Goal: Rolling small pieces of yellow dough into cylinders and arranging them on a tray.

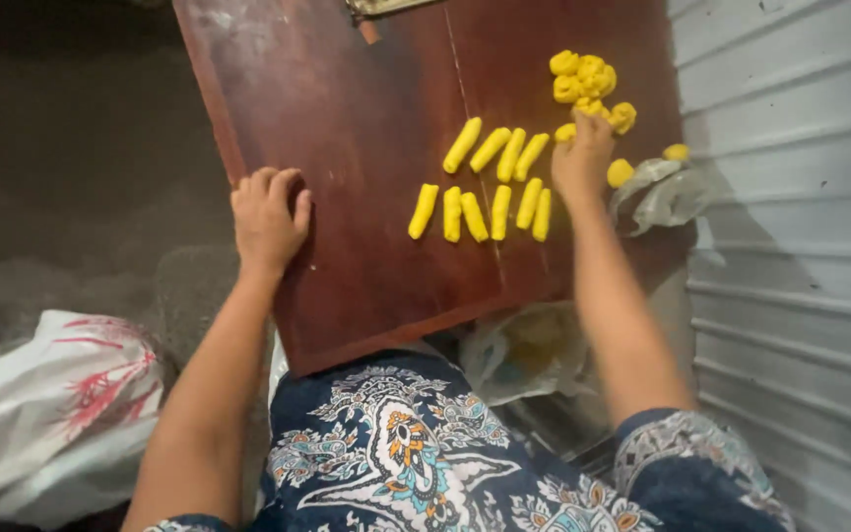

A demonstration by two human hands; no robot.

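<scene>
A dark red wooden board (366, 138) lies in front of me on the floor. Several short yellow dough sticks (490, 187) lie on it in two rows. A heap of yellow dough lumps (588, 84) sits at the board's far right. My left hand (268, 217) rests on the board's left edge, fingers curled, holding nothing. My right hand (583, 163) reaches just below the heap, fingers closed around a small yellow dough lump (565, 131).
A crumpled clear plastic wrap (662, 192) with two loose dough balls lies at the board's right edge. A grey ribbed metal wall (800, 246) stands on the right. A white and red bag (51, 404) lies at lower left. Another plastic bag (529, 350) lies below the board.
</scene>
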